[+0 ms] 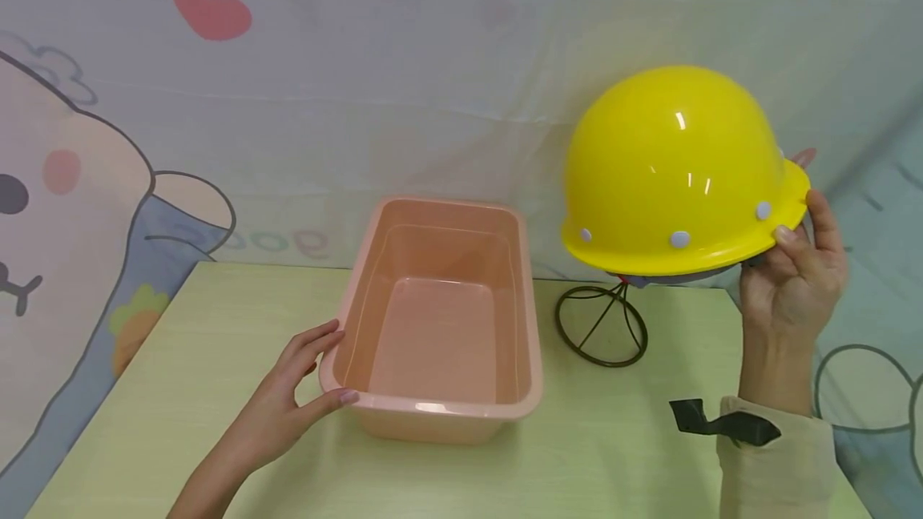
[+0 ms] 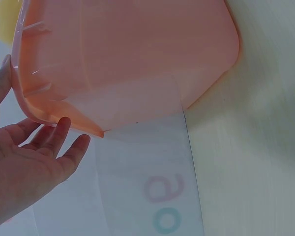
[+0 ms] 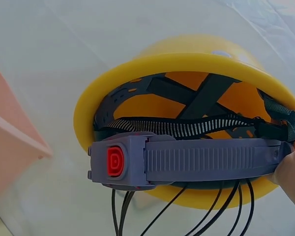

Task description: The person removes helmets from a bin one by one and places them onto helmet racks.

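Observation:
In the head view, a yellow hard hat (image 1: 678, 170) is up at the right, above a dark wire stand (image 1: 602, 327) with a round base. My right hand (image 1: 796, 279) grips its brim at the right end, thumb on the near side. The right wrist view shows the hat's underside, with a grey headband (image 3: 206, 160) and a red button (image 3: 116, 161); the stand's wires run below it. My left hand (image 1: 288, 399) touches the near left corner of a pink plastic basin (image 1: 535, 343), fingers loosely extended along the left rim and thumb at the near rim.
The basin stands on a pale green tabletop (image 1: 613, 455), left of the wire stand. Behind the table hangs a printed cloth (image 1: 404, 86) with a heart and cartoon figures. A black strap (image 1: 724, 424) is around my right sleeve.

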{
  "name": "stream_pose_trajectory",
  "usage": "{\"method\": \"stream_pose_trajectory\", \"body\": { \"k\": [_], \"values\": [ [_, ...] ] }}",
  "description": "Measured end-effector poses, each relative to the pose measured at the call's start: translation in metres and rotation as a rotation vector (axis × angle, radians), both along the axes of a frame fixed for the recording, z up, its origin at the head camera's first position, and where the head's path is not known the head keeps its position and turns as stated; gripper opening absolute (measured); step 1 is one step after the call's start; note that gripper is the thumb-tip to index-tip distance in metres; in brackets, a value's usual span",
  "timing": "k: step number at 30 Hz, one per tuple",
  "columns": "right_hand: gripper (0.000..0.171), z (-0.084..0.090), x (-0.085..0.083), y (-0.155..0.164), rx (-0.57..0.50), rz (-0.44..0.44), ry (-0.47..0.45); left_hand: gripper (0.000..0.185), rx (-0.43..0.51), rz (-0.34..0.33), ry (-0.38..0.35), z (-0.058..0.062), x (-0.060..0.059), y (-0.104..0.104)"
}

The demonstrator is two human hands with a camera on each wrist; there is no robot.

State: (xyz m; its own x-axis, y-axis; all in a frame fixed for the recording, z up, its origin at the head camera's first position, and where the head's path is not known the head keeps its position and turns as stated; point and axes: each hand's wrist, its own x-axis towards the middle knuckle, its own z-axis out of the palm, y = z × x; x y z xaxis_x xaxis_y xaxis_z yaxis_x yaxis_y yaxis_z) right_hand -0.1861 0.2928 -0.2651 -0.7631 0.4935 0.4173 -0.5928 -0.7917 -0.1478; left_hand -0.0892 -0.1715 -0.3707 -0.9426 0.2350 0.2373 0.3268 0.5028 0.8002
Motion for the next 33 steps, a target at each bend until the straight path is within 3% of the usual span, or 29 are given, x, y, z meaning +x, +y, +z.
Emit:
{"method": "stream_pose_trajectory", "body": {
  "k": [13, 22, 33],
  "values": [
    [0.033, -0.01, 0.001, 0.012, 0.012, -0.029, -0.028, 0.065, 0.006, -0.003, -0.015, 0.0, 0.001, 0.0],
    [0.033, -0.023, 0.004, 0.015, 0.033, -0.086, -0.111, 0.065, 0.005, -0.004, -0.012, 0.001, 0.001, 0.0],
    [0.035, -0.032, 0.002, 0.019, 0.026, -0.056, -0.084, 0.064, 0.01, -0.003, -0.023, 0.001, 0.0, 0.001]
  ]
}}
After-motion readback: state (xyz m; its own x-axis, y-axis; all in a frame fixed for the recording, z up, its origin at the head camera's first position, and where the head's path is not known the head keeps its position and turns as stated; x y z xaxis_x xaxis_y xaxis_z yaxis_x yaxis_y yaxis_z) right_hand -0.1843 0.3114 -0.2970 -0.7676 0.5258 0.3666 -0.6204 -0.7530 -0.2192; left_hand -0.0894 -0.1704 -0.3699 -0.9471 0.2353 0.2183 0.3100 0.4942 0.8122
